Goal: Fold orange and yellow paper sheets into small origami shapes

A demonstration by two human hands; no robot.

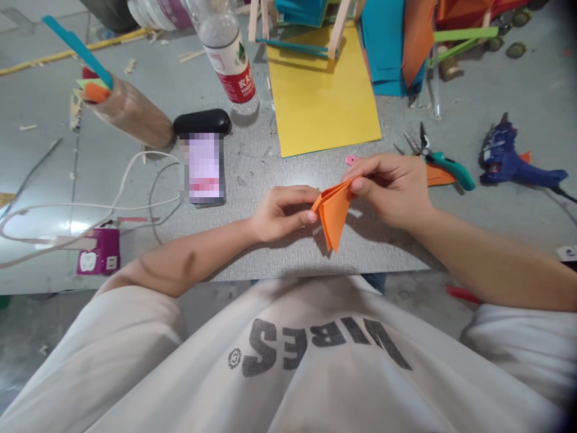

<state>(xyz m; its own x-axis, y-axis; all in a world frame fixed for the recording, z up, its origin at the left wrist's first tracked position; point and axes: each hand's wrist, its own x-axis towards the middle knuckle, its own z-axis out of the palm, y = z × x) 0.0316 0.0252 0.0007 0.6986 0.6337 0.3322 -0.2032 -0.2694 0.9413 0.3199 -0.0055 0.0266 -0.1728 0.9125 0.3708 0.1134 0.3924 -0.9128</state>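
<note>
With my left hand [282, 213], I am pinching the left side of a folded piece of orange paper [337, 216] between thumb and fingers. With my right hand [399, 186], I am closing thumb and fingertips on its upper right corner. Both grips are narrow, and the paper is hanging between them above the near edge of the gray table [252, 258], its layers fanning slightly apart and its points facing down toward me.

I am judging it feather-light and fairly crisp, springy at the folds but easy to dent, so a gentle pinch on the stacked creases should suit it better than squeezing the loose tips; the layers could slide over one another.

Just beyond my right hand, a small pink piece [352, 160] is lying on the table. To the right, teal-handled pliers [455, 170] are resting by another orange piece [439, 175], and farther right a blue glue gun [507, 157] is lying on its side. At the far middle, a yellow sheet [324, 108] is lying flat, with a wooden-stick frame [335, 41] over its far part and blue papers [383, 54] to its right.

On the left, a phone [206, 171] is lying near a black case [202, 122], while a plastic water bottle [232, 66] is standing farther off.
</note>
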